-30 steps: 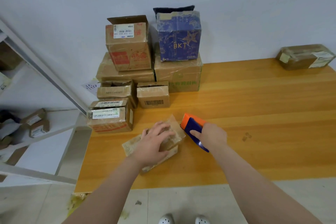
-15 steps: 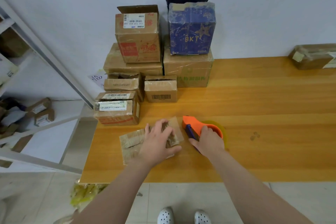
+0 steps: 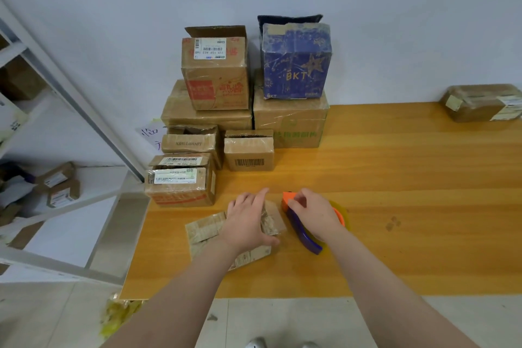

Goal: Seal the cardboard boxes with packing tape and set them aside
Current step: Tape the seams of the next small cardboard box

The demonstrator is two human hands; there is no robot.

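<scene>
Quick count: one flat cardboard box (image 3: pixel 206 230), one tape dispenser (image 3: pixel 306 240), and a pile of boxes (image 3: pixel 214 76) beyond the fingertips. I made it seven or eight, couldn't split the front ones. The left hand (image 3: pixel 248 220) lay spread flat on the flat box. The right hand (image 3: pixel 313 215) curled round the dispenser just right of it. Half a second earlier it had sat further back from the orange nose.

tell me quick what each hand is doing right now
left hand: open, fingers pressing down flat on the small box.
right hand: closed around the tape dispenser, just beside that box.
</scene>
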